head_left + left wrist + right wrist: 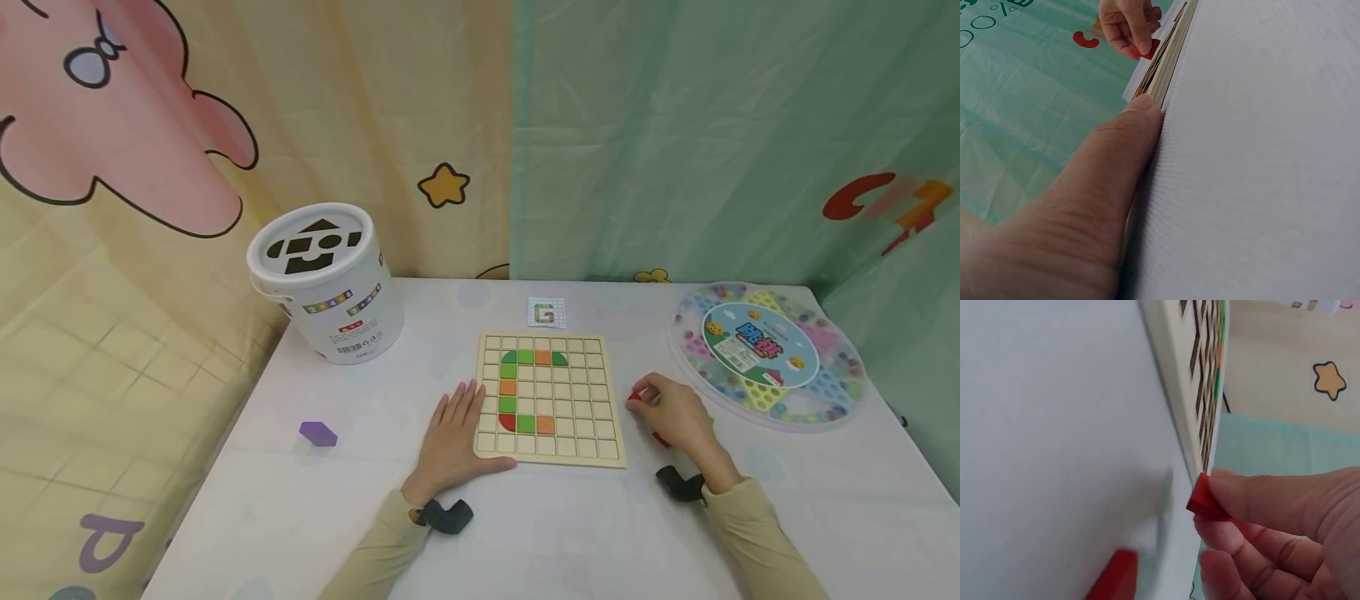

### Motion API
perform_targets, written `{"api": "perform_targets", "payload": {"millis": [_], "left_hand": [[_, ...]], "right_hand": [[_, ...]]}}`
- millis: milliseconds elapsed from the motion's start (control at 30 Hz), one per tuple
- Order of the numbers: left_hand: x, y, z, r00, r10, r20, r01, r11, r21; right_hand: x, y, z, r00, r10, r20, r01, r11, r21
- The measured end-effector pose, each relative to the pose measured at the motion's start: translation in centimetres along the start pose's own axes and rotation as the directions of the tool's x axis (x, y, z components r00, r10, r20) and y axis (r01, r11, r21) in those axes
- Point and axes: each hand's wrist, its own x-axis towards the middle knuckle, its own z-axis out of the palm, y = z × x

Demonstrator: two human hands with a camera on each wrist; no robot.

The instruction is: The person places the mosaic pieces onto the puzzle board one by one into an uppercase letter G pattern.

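Note:
A square wooden grid board (577,392) lies on the table, with green, orange and red tiles set in some cells along its top, left side and bottom. My left hand (452,437) rests flat at the board's left edge, its fingers straight and spread; the thumb (1116,144) lies along the near edge. Right of the board, my right hand (673,414) pinches a small red block (1207,500) between thumb and fingers. Another red block (1116,575) lies on the table under that hand, partly hidden. A small pattern card (546,312) sits beyond the board.
A white bucket (352,333) with shaped holes in its lid stands at the back left. In front of it lies a purple block (318,433). On the right is a round clear case (832,392) of colourful beads. Curtains (660,125) hang behind the table.

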Motion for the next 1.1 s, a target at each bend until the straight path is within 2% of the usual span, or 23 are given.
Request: {"api": "perform_targets", "payload": {"millis": [167,300,400,600,800,1100], "left_hand": [[0.0,0.0,0.0,1.000,-0.002,0.004,0.002,1.000,-0.003],[0.0,0.0,0.0,1.000,0.002,-0.001,-0.002,1.000,-0.003],[0.0,0.0,0.0,1.000,0.003,-0.004,-0.003,1.000,-0.007],[0.0,0.0,0.0,1.000,0.005,-0.007,-0.005,1.000,-0.009],[0.0,0.0,0.1,1.000,0.004,-0.003,-0.004,1.000,-0.016],[0.0,0.0,0.1,1.000,0.001,-0.004,-0.001,1.000,-0.005]], "right_hand": [[-0.3,-1.0,0.5,0.993,-0.100,-0.060,0.102,0.994,0.038],[-0.5,-2.2,0.9,0.987,-0.139,-0.076,0.146,0.985,0.097],[-0.6,-2.9,1.4,0.988,-0.144,-0.049,0.149,0.978,0.145],[-0.8,-4.2,2.5,0.992,-0.120,0.049,0.107,0.971,0.213],[-0.8,-4.6,3.7,0.984,-0.129,0.123,0.093,0.960,0.265],[-0.3,-4.7,4.5,0.975,-0.140,0.175,0.089,0.958,0.273]]}}
